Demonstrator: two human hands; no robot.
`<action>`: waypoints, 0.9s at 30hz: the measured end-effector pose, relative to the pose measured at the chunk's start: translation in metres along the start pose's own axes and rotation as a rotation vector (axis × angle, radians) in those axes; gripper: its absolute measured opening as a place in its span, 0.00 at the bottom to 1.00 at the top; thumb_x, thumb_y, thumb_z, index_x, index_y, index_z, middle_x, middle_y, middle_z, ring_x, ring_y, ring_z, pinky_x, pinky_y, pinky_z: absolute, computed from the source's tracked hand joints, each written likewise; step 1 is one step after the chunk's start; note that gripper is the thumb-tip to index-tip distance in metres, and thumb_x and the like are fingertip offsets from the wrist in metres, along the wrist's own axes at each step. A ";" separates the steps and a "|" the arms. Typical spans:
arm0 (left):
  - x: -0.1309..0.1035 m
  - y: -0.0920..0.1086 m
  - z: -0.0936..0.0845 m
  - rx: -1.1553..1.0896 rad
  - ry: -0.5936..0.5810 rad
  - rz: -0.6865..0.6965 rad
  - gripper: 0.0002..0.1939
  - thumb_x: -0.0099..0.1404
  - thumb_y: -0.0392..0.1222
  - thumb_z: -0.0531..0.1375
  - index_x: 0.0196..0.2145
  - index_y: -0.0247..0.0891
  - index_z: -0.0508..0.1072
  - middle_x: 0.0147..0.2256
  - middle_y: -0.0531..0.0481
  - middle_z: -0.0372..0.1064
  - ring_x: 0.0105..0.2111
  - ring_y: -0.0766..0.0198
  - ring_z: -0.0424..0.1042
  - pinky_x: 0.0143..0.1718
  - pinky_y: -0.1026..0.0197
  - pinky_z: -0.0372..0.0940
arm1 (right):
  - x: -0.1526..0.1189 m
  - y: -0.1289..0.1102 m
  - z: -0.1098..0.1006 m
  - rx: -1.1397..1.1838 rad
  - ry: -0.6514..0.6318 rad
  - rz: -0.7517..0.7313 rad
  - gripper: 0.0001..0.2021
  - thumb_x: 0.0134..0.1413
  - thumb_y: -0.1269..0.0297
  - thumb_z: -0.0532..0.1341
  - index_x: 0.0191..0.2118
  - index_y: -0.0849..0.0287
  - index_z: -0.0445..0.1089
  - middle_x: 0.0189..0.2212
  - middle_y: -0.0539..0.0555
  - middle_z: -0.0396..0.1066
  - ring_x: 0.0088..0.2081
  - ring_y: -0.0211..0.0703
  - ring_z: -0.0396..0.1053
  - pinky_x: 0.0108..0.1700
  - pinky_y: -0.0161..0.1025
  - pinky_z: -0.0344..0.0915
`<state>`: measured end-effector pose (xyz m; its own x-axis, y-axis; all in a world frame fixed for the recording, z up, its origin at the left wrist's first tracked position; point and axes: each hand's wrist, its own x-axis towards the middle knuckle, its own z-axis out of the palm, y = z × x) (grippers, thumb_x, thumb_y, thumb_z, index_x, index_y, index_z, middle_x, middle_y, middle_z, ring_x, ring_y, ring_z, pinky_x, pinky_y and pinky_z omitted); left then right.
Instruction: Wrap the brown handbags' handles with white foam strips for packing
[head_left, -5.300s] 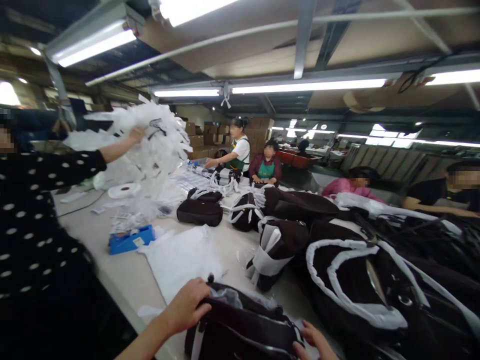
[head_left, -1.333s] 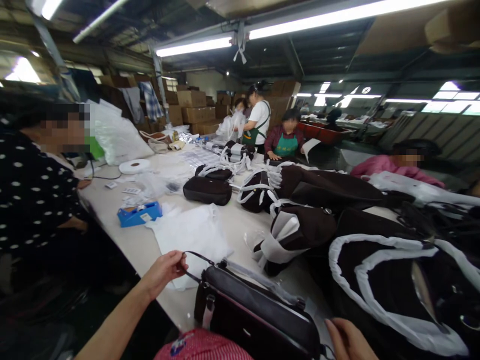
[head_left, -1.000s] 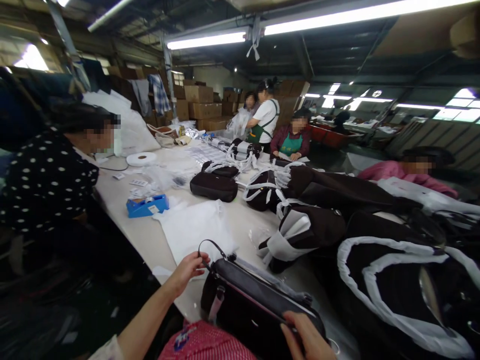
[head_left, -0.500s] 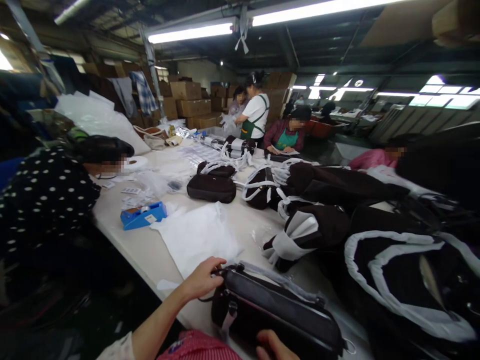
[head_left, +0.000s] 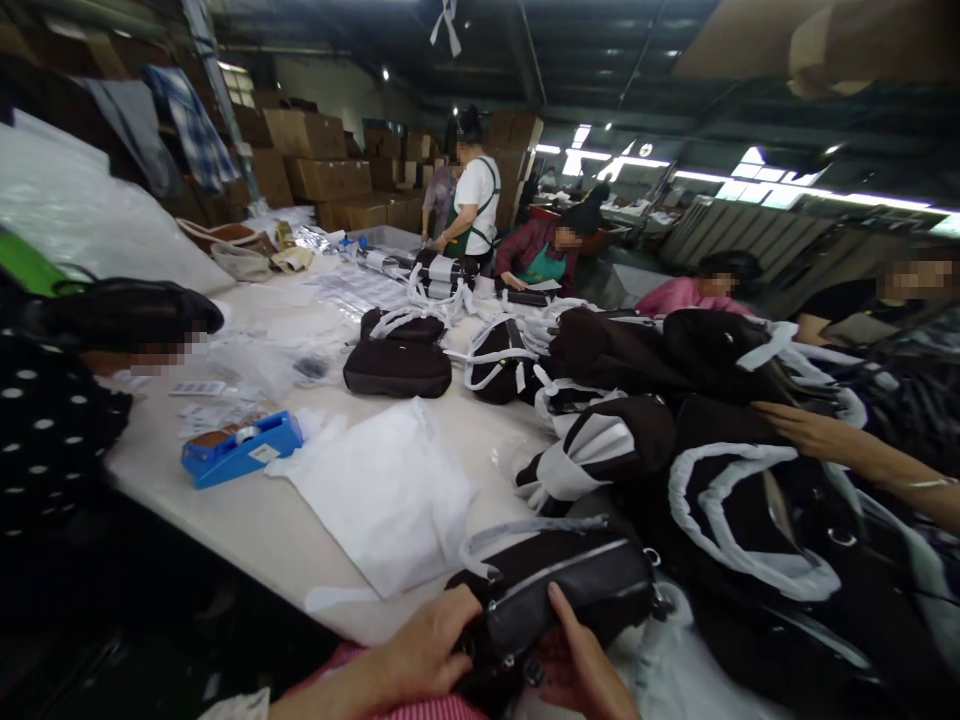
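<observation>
A black bag (head_left: 570, 585) with a zipper and a wrapped handle lies at the near edge of the table, tilted up toward me. My left hand (head_left: 431, 640) grips its left end, fingers curled round the edge. Against the lower front of the bag is my right hand (head_left: 577, 660), its thumb on the dark panel and the other fingers underneath, partly hidden. Just beyond the bag, a white cloth-like sheet (head_left: 390, 490) is spread on the table.
A blue tape dispenser (head_left: 244, 448) sits at the left. More black bags (head_left: 397, 368) with white-wrapped straps cover the middle and right. Another person's arm (head_left: 862, 450) reaches in from the right. A person in polka dots (head_left: 52, 430) leans in at the left.
The bag has turned and tipped, its right end now farther up. My right hand has come up onto its front, and my left hand has moved lower. Another person's arm has appeared at the right.
</observation>
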<state>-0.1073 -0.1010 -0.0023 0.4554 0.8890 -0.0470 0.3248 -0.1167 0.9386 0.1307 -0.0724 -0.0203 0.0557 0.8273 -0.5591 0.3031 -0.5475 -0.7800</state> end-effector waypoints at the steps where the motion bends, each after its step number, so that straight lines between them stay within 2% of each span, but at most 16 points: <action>1: 0.000 -0.001 -0.002 0.004 -0.011 -0.008 0.16 0.51 0.33 0.56 0.39 0.41 0.65 0.42 0.48 0.67 0.41 0.55 0.64 0.44 0.57 0.58 | -0.001 -0.006 -0.001 0.086 -0.082 0.132 0.33 0.52 0.31 0.49 0.22 0.58 0.67 0.22 0.56 0.73 0.24 0.46 0.73 0.28 0.41 0.71; 3: 0.000 -0.001 -0.007 0.004 -0.029 -0.051 0.15 0.49 0.32 0.55 0.37 0.41 0.65 0.40 0.49 0.66 0.40 0.57 0.63 0.42 0.58 0.59 | -0.003 -0.015 -0.001 0.210 -0.167 0.284 0.31 0.49 0.31 0.53 0.24 0.58 0.66 0.25 0.56 0.74 0.26 0.45 0.74 0.31 0.40 0.70; 5: 0.002 0.000 -0.011 0.012 -0.074 -0.060 0.16 0.49 0.33 0.56 0.37 0.41 0.64 0.40 0.49 0.66 0.40 0.57 0.63 0.42 0.58 0.59 | -0.004 -0.019 0.000 0.233 -0.117 0.264 0.29 0.48 0.32 0.56 0.25 0.58 0.65 0.24 0.55 0.73 0.25 0.44 0.73 0.30 0.40 0.69; 8: 0.007 0.003 -0.012 0.037 -0.182 0.006 0.15 0.54 0.33 0.55 0.40 0.42 0.65 0.43 0.47 0.66 0.42 0.56 0.63 0.45 0.56 0.59 | -0.005 -0.018 0.002 0.202 -0.005 0.233 0.30 0.48 0.30 0.54 0.28 0.58 0.67 0.23 0.55 0.73 0.25 0.49 0.73 0.29 0.43 0.69; 11: 0.013 0.009 -0.004 0.024 -0.279 0.071 0.13 0.61 0.33 0.52 0.44 0.42 0.65 0.46 0.45 0.66 0.45 0.55 0.64 0.50 0.54 0.59 | -0.004 -0.015 -0.002 -0.080 0.157 0.052 0.30 0.48 0.32 0.53 0.26 0.58 0.68 0.23 0.57 0.73 0.28 0.53 0.74 0.31 0.45 0.69; 14: 0.025 0.014 0.013 -0.025 -0.339 0.060 0.14 0.62 0.34 0.52 0.45 0.42 0.66 0.48 0.46 0.66 0.48 0.55 0.64 0.52 0.54 0.58 | -0.005 -0.013 -0.011 -0.293 0.278 -0.134 0.26 0.48 0.37 0.56 0.23 0.58 0.68 0.25 0.58 0.74 0.33 0.54 0.73 0.37 0.45 0.68; 16: 0.035 0.013 0.030 -0.085 -0.327 -0.010 0.09 0.62 0.36 0.53 0.40 0.41 0.68 0.44 0.46 0.68 0.45 0.55 0.65 0.50 0.54 0.59 | -0.008 -0.013 -0.017 -0.281 0.309 -0.156 0.24 0.47 0.39 0.58 0.26 0.59 0.70 0.27 0.57 0.75 0.34 0.53 0.73 0.39 0.45 0.67; 18: 0.044 0.009 0.048 -0.229 -0.301 -0.164 0.04 0.61 0.41 0.55 0.33 0.39 0.68 0.36 0.47 0.68 0.38 0.57 0.66 0.41 0.55 0.61 | -0.015 -0.011 -0.024 -0.264 0.324 -0.169 0.22 0.47 0.42 0.58 0.30 0.59 0.72 0.29 0.57 0.76 0.35 0.52 0.74 0.40 0.44 0.68; 20: 0.048 0.003 0.062 -0.391 -0.307 -0.339 0.09 0.58 0.46 0.59 0.28 0.39 0.65 0.29 0.50 0.66 0.31 0.60 0.66 0.31 0.58 0.60 | -0.030 -0.005 -0.028 -0.240 0.363 -0.183 0.22 0.49 0.43 0.57 0.35 0.59 0.73 0.37 0.59 0.77 0.41 0.54 0.74 0.44 0.44 0.67; 22: 0.049 -0.001 0.071 -0.479 -0.344 -0.450 0.14 0.55 0.52 0.61 0.27 0.40 0.63 0.25 0.53 0.64 0.25 0.63 0.65 0.25 0.61 0.57 | -0.053 0.007 -0.030 -0.223 0.492 -0.194 0.22 0.52 0.44 0.55 0.40 0.58 0.72 0.43 0.60 0.76 0.46 0.54 0.73 0.46 0.44 0.67; 24: 0.046 -0.001 0.072 -0.524 -0.380 -0.496 0.19 0.53 0.57 0.63 0.27 0.40 0.62 0.24 0.53 0.65 0.22 0.65 0.65 0.22 0.63 0.56 | -0.078 0.023 -0.026 -0.235 0.631 -0.172 0.20 0.55 0.44 0.53 0.37 0.55 0.71 0.39 0.57 0.77 0.42 0.52 0.73 0.44 0.43 0.67; 25: 0.045 0.000 0.071 -0.559 -0.392 -0.528 0.21 0.50 0.58 0.64 0.26 0.40 0.62 0.23 0.53 0.66 0.21 0.66 0.64 0.21 0.64 0.56 | -0.090 0.032 -0.021 -0.245 0.650 -0.149 0.19 0.56 0.43 0.53 0.33 0.53 0.70 0.34 0.55 0.77 0.37 0.50 0.74 0.41 0.42 0.67; 27: 0.042 0.003 0.068 -0.659 -0.423 -0.607 0.25 0.45 0.59 0.68 0.26 0.39 0.63 0.24 0.52 0.68 0.20 0.68 0.64 0.20 0.65 0.56 | -0.107 0.047 -0.007 -0.227 0.590 -0.097 0.19 0.56 0.42 0.54 0.28 0.52 0.69 0.26 0.51 0.76 0.30 0.47 0.73 0.36 0.39 0.66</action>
<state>-0.0310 -0.0940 -0.0246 0.6644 0.4701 -0.5810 0.1335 0.6902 0.7112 0.1458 -0.1858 0.0047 0.5125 0.8375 -0.1896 0.5237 -0.4798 -0.7039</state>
